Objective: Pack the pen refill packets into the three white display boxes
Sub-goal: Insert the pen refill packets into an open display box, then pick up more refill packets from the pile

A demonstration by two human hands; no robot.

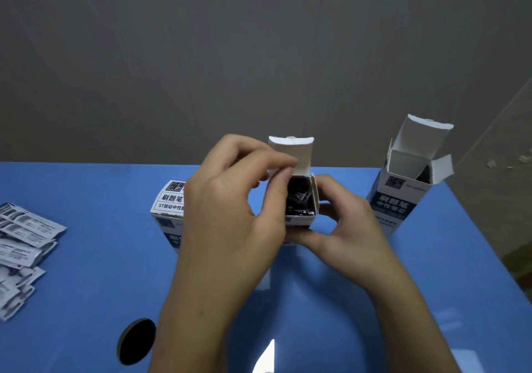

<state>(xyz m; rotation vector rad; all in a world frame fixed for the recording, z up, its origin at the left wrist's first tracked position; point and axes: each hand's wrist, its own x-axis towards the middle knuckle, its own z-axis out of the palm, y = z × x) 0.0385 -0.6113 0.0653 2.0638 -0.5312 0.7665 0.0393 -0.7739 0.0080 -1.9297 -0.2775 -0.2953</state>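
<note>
Bare blue tabletop (95, 257) lies open between the heap of silver printed refill packets (23, 246) at far left and the closed white printed carton (169, 208). Open-flapped white carton (408, 182) stands upright at right. Round black hole (136, 341) interrupts the near table surface.

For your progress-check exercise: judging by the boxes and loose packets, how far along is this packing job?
Done: the left box looks closed. In hand: the left hand and right hand hold the filled middle box, lid up. Left: the right box stands open, and loose packets remain.
</note>
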